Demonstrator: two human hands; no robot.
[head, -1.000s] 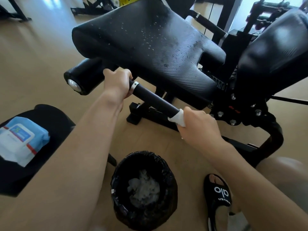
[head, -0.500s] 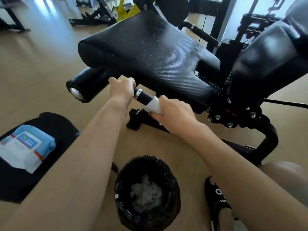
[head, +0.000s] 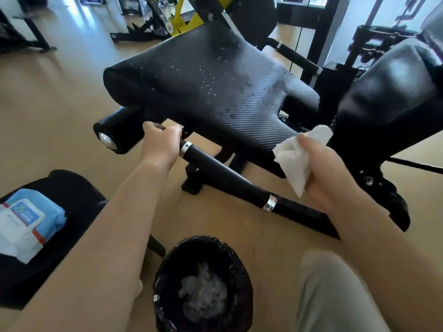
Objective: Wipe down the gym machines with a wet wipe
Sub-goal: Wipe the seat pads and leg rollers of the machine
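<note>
A black gym machine fills the middle, with a wide textured seat pad (head: 215,92) speckled with droplets. Below it a black handle bar (head: 223,179) with silver rings slopes down to the right. My left hand (head: 160,144) grips the bar's upper end, beside a black foam roller (head: 122,133). My right hand (head: 328,173) is lifted off the bar, to its right, and holds a crumpled white wet wipe (head: 297,156) in front of the pad's edge. A second black pad (head: 393,104) rises at the right.
A black-lined bin (head: 203,283) with used wipes stands on the wooden floor between my arms. A blue pack of wipes (head: 26,221) lies on a black stool (head: 72,195) at left. My knee (head: 335,293) is at lower right. More machines stand at the back.
My right hand slid the wipe up the bar to my left hand, then came off the bar and moved right, leaving the bar bare. The left hand kept its grip.
</note>
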